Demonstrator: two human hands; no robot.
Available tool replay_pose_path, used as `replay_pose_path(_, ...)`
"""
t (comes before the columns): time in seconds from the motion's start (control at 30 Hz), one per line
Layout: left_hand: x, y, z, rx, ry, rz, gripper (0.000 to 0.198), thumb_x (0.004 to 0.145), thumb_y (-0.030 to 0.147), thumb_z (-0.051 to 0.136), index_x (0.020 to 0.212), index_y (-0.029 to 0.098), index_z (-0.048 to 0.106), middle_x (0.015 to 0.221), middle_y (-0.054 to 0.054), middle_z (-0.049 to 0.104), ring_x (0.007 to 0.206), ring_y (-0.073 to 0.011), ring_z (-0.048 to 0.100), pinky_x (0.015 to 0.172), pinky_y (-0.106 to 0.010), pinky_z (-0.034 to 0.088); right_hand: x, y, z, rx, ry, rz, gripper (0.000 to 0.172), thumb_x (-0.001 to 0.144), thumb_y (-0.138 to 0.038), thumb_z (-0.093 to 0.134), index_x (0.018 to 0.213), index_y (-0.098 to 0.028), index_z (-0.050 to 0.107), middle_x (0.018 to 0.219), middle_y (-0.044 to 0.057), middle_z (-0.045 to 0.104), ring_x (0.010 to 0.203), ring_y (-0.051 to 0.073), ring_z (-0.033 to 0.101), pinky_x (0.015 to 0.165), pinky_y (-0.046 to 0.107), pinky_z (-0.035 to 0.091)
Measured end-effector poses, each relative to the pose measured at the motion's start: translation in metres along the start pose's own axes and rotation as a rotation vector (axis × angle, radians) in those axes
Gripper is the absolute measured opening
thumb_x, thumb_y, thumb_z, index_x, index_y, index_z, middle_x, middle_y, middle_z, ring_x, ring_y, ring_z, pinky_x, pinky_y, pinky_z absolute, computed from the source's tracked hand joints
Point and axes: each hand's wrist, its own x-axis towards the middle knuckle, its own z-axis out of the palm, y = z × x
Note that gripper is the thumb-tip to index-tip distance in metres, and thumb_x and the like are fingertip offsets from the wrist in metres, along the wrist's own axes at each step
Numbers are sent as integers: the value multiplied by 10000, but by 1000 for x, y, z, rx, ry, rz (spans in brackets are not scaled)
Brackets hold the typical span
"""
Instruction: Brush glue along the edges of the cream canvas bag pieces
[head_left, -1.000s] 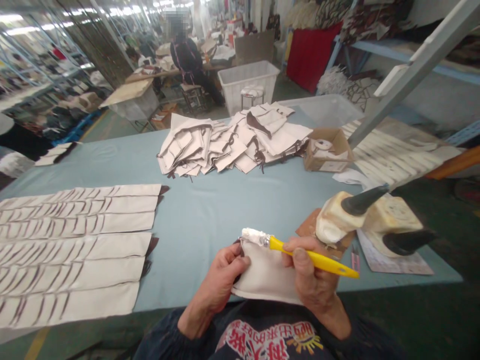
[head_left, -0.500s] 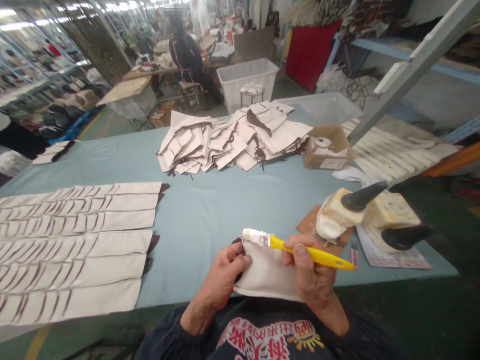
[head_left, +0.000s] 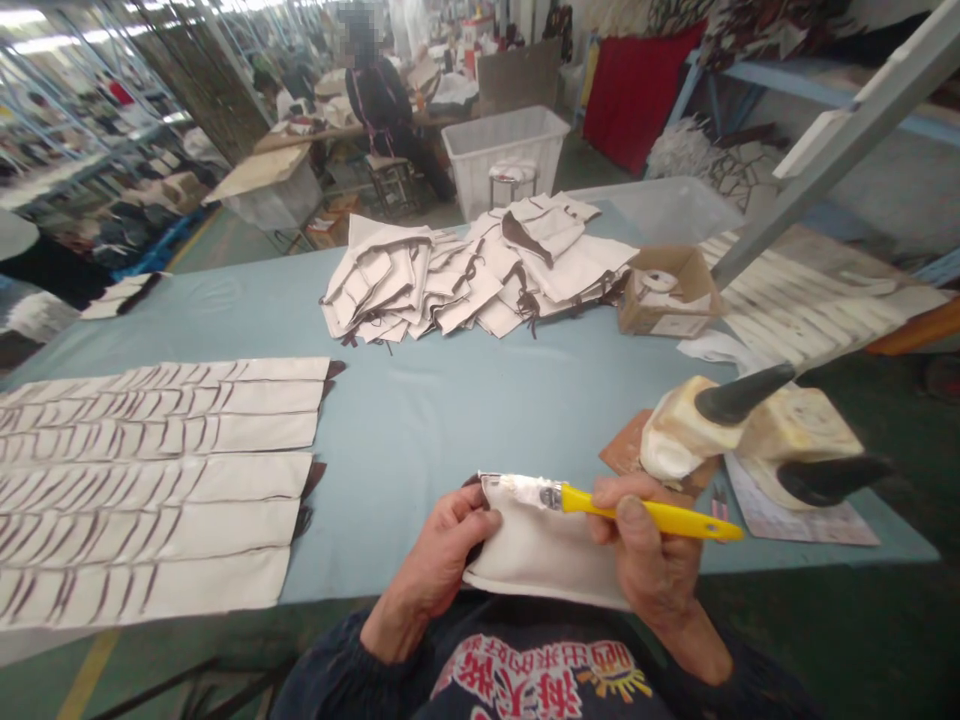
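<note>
My left hand [head_left: 450,540] pinches the left edge of a cream fabric piece [head_left: 547,555] at the table's front edge, with a bit of dark brown material showing behind the fingers. In my right hand [head_left: 656,550] is a paintbrush [head_left: 652,510] with a yellow handle, lying roughly level. Its bristles, coated in white paste, rest along the top edge of the cream piece near the left corner. Part of the piece's right end is hidden behind my right hand.
Overlapping cream pieces with brown edges [head_left: 247,515] lie in rows at left. A loose heap of similar pieces [head_left: 465,275] sits at the back, beside a cardboard box [head_left: 667,290]. Two glue-stained containers with black spouts [head_left: 694,415] stand at right. A seated person [head_left: 382,100] is far behind.
The brush has slid right along the top edge of the cream piece, away from the left corner. My left hand keeps its hold. The whole view has shifted slightly.
</note>
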Motion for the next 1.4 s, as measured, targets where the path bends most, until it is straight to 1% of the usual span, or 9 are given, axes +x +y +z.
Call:
replay_pose_path(0.13, 1, -2, 2, 33, -3, 7, 362, 751, 377, 844, 1001, 118, 806, 771, -61, 765, 610, -110, 613, 626, -194, 485, 0, 5, 5, -95, -164, -3, 258, 1051, -368, 555, 898, -217, 697, 611, -24, 605, 527, 135, 565, 535, 254, 456)
replay_pose_path(0.33, 3, -1, -2, -6, 8, 9, 383, 749, 380, 840, 1032, 124, 804, 783, -61, 770, 613, -112, 612, 593, -184, 459, 2, 2, -4, -11, -58, -77, 221, 1069, -340, 520, 938, -244, 670, 625, -44, 579, 518, 118, 533, 507, 230, 419)
replay_pose_path(0.53, 5, 0, -4, 19, -25, -1, 349, 757, 329, 817, 1041, 126, 806, 778, -56, 769, 641, -127, 626, 645, -206, 483, 7, 6, -5, -212, -286, -129, 237, 1059, -301, 494, 896, -233, 652, 634, -26, 602, 545, 144, 569, 538, 271, 457)
replay_pose_path(0.67, 7, 3, -2, 13, -7, 2, 348, 734, 348, 816, 992, 115, 812, 769, -61, 767, 640, -132, 629, 646, -207, 481, 15, 6, -3, -303, -256, -292, 210, 1038, -272, 493, 902, -237, 649, 671, -12, 643, 578, 156, 612, 561, 288, 472)
replay_pose_path(0.87, 9, 6, -2, -17, 4, -19, 390, 703, 329, 809, 1019, 100, 810, 780, -77, 775, 625, -131, 625, 606, -198, 458, 18, -8, -20, -353, -235, -347, 188, 1034, -277, 503, 917, -258, 649, 675, -15, 665, 608, 173, 641, 605, 305, 494)
replay_pose_path(0.97, 11, 5, -1, 2, -5, -9, 365, 723, 325, 802, 1013, 103, 810, 787, -78, 780, 639, -143, 634, 630, -215, 472, 23, -11, -11, -425, -320, -425, 214, 1035, -254, 492, 880, -256, 638, 685, -23, 689, 596, 154, 654, 607, 282, 503)
replay_pose_path(1.07, 13, 4, 0, 15, -3, 7, 344, 747, 327, 791, 1011, 107, 812, 787, -78, 783, 660, -153, 654, 650, -219, 481, 28, -5, -1, -436, -298, -489, 194, 1032, -216, 484, 917, -252, 636, 720, -18, 710, 588, 148, 653, 606, 277, 511)
replay_pose_path(1.27, 14, 5, 0, -9, 18, -7, 361, 731, 321, 795, 1019, 105, 815, 765, -77, 778, 606, -130, 633, 601, -196, 468, 18, 0, -20, -400, -134, -361, 188, 1019, -275, 491, 919, -253, 648, 652, -12, 648, 578, 181, 627, 598, 323, 507)
replay_pose_path(1.4, 14, 5, 0, -21, 7, 0, 330, 728, 300, 804, 1000, 115, 818, 756, -70, 776, 620, -136, 642, 612, -199, 474, 15, -4, -15, -452, -219, -411, 202, 1005, -227, 484, 862, -256, 623, 642, -29, 652, 589, 167, 648, 613, 298, 514)
